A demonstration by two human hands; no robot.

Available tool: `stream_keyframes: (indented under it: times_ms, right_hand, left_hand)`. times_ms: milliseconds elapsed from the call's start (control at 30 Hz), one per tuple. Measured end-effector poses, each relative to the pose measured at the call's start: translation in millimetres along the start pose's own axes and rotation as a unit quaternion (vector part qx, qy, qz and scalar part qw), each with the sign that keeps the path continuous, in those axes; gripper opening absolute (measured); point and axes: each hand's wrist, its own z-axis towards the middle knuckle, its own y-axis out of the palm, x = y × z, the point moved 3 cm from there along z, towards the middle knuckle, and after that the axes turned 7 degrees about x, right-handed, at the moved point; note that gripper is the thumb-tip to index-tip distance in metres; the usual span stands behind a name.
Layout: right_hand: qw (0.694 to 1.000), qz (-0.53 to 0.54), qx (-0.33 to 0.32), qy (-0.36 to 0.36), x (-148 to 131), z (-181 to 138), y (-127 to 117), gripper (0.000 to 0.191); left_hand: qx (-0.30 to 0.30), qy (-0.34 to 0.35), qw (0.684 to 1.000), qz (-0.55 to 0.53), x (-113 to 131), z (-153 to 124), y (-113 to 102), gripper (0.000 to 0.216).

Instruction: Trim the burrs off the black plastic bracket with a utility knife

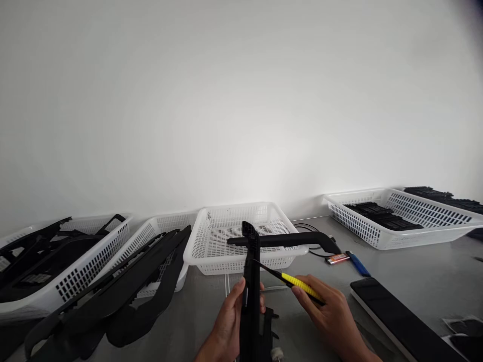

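My left hand [227,322] is closed around a long black plastic part [251,291], which stands nearly upright with its ribbed, bent end at the top. In my right hand [332,314] is a yellow and black utility knife [300,285], held by the handle. Its blade points left, and the tip meets or nearly meets the edge of the plastic part. Behind them, another black curved part [298,240] lies across the middle white basket [196,259]. Below, a dark piece [268,322] sits partly hidden behind the held part.
Left, two white baskets [90,256] [145,236] bear long black parts [124,296]. A white basket [377,241] at the right holds black ribbed pieces [381,216]. A blue knife-like tool [357,264], a small red-and-white item [337,259], a black cable [313,231] and a black-topped slab [400,317] lie on the grey table.
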Motion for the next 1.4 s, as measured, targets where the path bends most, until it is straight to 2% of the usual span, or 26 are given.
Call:
stream_keyframes:
  times_ms: [133,300,500,700,833,1167,1267,1400]
  right_hand:
    - [1.0,0.007,-0.024,0.004,3.2,-1.6,4.3,0.039]
    - [1.0,0.003,0.014,0.011,7.9,-1.4,0.8,0.036]
    - [0.999,0.014,-0.04,-0.011,-1.6,-5.3,2.9,0.034]
    - [1.0,0.0,-0.002,0.009,10.3,-3.2,4.2,0.036]
    - [1.0,-0.013,0.015,0.022,14.0,-2.1,3.9,0.039]
    - [0.998,0.016,-0.052,0.018,-0.7,-5.2,4.0,0.032]
    - [0.998,0.025,-0.063,0.004,-4.3,-5.4,4.2,0.03]
    - [0.996,0.03,-0.079,0.003,-4.1,-6.3,6.4,0.031]
  left_hand:
    - [-0.003,-0.004,1.0,0.001,-0.2,-1.1,0.6,0.046]
    - [-0.009,0.011,1.0,-0.011,0.2,-2.0,3.2,0.044]
    - [0.007,0.017,0.999,-0.031,1.0,-1.4,3.4,0.047]
    - [-0.053,0.027,0.997,-0.048,-1.8,9.8,2.9,0.048]
    - [-0.064,0.011,0.997,-0.038,-4.3,13.4,1.5,0.053]
    - [-0.025,-0.001,0.999,-0.041,-0.4,5.9,4.8,0.047]
    - [-0.021,-0.014,0.998,-0.05,-1.4,10.6,1.6,0.048]
    - [-0.031,0.011,0.998,-0.058,-2.2,19.2,-3.4,0.053]
